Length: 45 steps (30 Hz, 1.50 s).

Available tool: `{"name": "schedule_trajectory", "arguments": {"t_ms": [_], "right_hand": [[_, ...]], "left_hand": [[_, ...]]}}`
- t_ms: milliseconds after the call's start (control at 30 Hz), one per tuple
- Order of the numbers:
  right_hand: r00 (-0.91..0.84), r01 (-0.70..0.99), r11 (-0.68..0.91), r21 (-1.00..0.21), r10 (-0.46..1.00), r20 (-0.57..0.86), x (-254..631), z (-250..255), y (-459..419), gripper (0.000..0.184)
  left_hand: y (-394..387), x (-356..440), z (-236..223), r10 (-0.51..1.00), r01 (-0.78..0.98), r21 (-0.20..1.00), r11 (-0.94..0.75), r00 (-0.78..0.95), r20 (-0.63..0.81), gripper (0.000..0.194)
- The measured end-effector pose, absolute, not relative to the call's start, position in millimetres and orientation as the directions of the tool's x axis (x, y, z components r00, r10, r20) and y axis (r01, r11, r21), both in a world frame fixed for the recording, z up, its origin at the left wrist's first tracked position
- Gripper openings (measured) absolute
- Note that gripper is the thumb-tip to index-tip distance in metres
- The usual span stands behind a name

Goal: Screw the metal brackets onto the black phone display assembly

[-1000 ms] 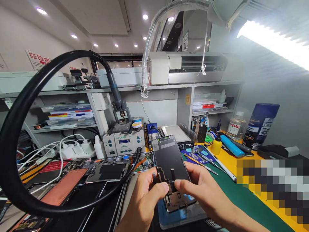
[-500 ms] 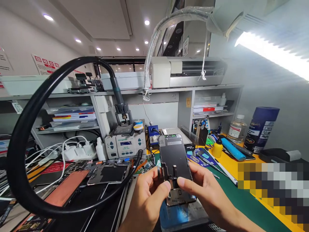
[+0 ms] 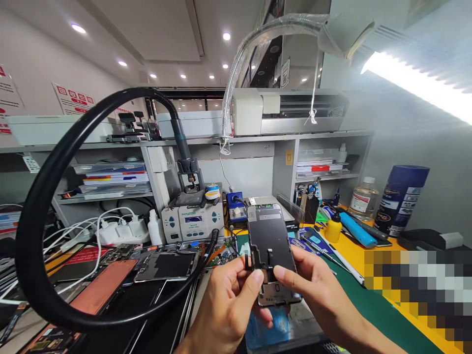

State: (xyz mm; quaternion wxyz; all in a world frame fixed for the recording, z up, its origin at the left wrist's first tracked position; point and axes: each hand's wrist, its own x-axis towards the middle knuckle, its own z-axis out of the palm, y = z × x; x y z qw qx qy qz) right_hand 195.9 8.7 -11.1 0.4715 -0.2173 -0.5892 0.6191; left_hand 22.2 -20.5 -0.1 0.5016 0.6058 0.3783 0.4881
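Evidently both hands are occupied: the left hand and the right hand grip a smartphone display assembly between them, its back facing up, at the bench's centre. The thumbs rest close together on its lower half, beside a dark flex cable. Most of the right fingers are hidden behind it; one left fingertip shows below its bottom edge. What each thumb presses is too small to make out. Beneath, a bluish tray is partly covered and cut off by the lower border. The display's top overlaps a pale-topped device. A black hose loops before the hot-air station. Pixelation obscures the lower right, while glare swallows the lamp tube's outline.
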Motion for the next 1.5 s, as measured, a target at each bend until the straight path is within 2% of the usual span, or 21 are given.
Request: {"name": "schedule_trajectory", "arguments": {"t_ms": [100,267,433,533,633,767,900,1100,1167,1267,1333,1500], "right_hand": [[-0.453,-0.313,0.163,-0.936,0.840,0.298,195,-10,8,0.032],[-0.457,-0.276,0.178,-0.945,0.840,0.291,192,-7,4,0.037],[-0.478,-0.260,0.149,-0.954,0.839,0.262,189,-4,3,0.036],[-0.502,-0.255,0.111,-0.961,0.834,0.229,188,-6,2,0.036],[-0.532,-0.239,0.088,-0.967,0.821,0.207,189,-9,2,0.039],[-0.552,-0.210,0.123,-0.970,0.804,0.221,194,-9,6,0.033],[-0.425,-0.203,0.216,-0.955,0.859,0.285,198,-5,10,0.030],[-0.250,-0.270,0.239,-0.933,0.918,0.307,196,-4,17,0.034],[-0.264,-0.265,0.218,-0.939,0.921,0.288,196,-6,18,0.038],[-0.322,-0.263,0.169,-0.950,0.913,0.252,196,-7,18,0.040],[-0.352,-0.267,0.143,-0.953,0.906,0.235,196,-7,17,0.039],[-0.419,-0.296,0.036,-0.955,0.893,0.163,194,-9,12,0.038]], "left_hand": [[-18,17,-3,0.946,-0.049,0.974,-0.223,0.229,0.228,0.037],[-13,11,-8,0.929,-0.218,0.939,-0.267,0.201,0.311,0.029],[-16,19,-3,0.971,-0.135,0.963,-0.232,0.024,0.237,0.034],[-17,21,0,0.964,-0.147,0.953,-0.265,-0.022,0.264,0.029],[-15,18,-1,0.960,-0.096,0.955,-0.279,-0.063,0.274,0.033],[-14,13,-5,0.961,-0.062,0.959,-0.278,-0.009,0.278,0.036],[-14,13,-7,0.962,-0.001,0.965,-0.261,0.080,0.260,0.038],[-17,15,-5,0.959,0.102,0.961,-0.257,0.150,0.241,0.040],[-17,15,-5,0.964,0.045,0.976,-0.213,0.175,0.203,0.038],[-16,17,-5,0.965,-0.166,0.979,-0.115,0.217,0.150,0.033],[-16,17,-6,0.971,-0.247,0.965,-0.092,0.194,0.142,0.033],[-14,14,-12,0.987,-0.067,0.987,-0.144,0.063,0.148,0.043]]}}
